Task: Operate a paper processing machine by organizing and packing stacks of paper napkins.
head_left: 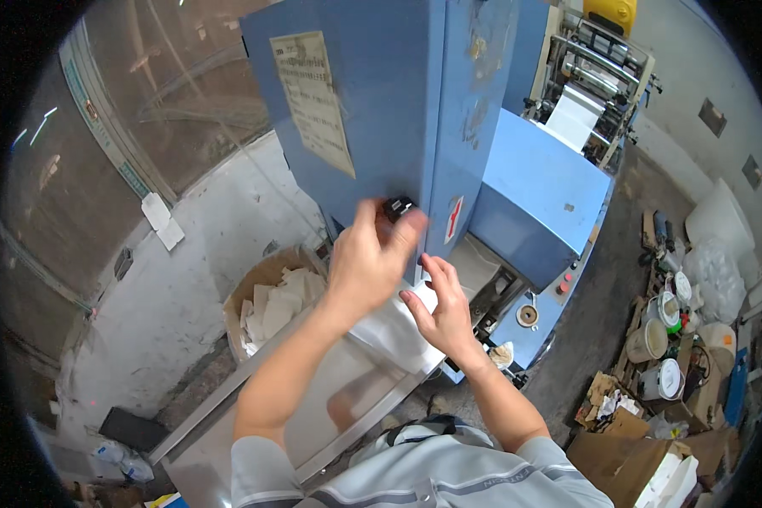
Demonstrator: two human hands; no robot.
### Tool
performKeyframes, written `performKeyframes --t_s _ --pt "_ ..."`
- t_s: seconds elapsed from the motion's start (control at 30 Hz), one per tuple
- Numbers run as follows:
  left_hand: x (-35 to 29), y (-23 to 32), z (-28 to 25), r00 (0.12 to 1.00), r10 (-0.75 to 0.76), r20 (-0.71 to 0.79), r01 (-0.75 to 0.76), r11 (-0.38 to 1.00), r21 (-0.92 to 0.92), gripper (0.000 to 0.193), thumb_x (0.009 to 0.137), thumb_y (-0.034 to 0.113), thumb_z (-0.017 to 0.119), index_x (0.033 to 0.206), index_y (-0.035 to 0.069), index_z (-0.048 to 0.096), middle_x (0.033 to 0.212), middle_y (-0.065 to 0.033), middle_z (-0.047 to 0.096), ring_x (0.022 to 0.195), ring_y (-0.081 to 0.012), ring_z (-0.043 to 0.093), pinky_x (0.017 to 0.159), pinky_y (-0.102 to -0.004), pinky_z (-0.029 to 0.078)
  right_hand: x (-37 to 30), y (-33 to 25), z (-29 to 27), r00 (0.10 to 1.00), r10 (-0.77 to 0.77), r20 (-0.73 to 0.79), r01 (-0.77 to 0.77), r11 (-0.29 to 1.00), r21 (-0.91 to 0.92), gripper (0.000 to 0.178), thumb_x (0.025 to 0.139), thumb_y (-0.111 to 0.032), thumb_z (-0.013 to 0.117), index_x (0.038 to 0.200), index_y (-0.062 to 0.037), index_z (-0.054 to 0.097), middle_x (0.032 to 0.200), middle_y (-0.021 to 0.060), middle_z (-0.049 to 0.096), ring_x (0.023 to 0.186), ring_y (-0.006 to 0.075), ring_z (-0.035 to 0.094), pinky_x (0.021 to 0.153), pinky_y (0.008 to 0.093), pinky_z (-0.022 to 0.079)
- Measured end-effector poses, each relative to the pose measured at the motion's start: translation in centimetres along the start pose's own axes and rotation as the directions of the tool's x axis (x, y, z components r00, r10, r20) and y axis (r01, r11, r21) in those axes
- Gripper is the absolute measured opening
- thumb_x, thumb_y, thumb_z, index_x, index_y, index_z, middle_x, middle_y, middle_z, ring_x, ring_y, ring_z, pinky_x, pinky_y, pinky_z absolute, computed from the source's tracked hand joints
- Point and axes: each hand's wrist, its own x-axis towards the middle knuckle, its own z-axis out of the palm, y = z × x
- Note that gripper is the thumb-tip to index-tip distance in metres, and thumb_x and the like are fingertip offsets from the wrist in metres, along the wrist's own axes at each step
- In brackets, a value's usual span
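A tall blue machine cabinet [372, 93] stands in front of me. My left hand [366, 269] is raised to its lower front, with thumb and fingers curled round a small black knob [397, 206]. Part of the knob is hidden by the fingers. Beside it, lower and to the right, my right hand [442, 315] has its thumb and fingers apart and holds nothing. Its fingertips are close to the cabinet's lower corner, above white paper [398, 330]. This paper lies at the head of a metal outfeed table [313, 406].
A cardboard box [237, 296] of paper scraps sits left of the table. To the right are a blue machine housing [538, 186], a red button [565, 288] and a tape roll [527, 316]. Tubs [662, 379] and cartons line the far right floor.
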Motion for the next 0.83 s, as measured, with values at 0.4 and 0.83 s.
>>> performKeyframes --t_s 0.4,0.83 --pt "-0.2 0.7 -0.4 0.982 0.188 -0.023 -0.181 0.966 0.187 0.04 0.09 0.035 0.07 0.102 -0.002 0.059 0.081 -0.0132 0.066 0.062 -0.0259 0.064 0.059 -0.0366 0.05 -0.3 -0.2 0.5 1.0 0.013 -0.013 -0.013 1.0 0.0 0.063 0.083 -0.017 0.075 0.135 0.0042 0.046 0.124 0.0257 0.053 0.111 0.0417 0.057 0.092 0.042 0.048" --pt "1.0 0.6 -1.0 0.878 -0.38 0.291 0.458 0.845 -0.277 0.05 0.093 0.046 0.063 0.108 -0.001 0.058 0.075 -0.0086 0.066 0.058 -0.0133 0.061 0.052 -0.0274 0.048 -0.5 0.1 0.5 0.999 0.033 -0.004 -0.033 0.999 -0.005 0.067 0.082 -0.019 0.076 0.137 0.0039 0.045 0.126 0.0257 0.052 0.113 0.0415 0.056 0.094 0.0424 0.048"
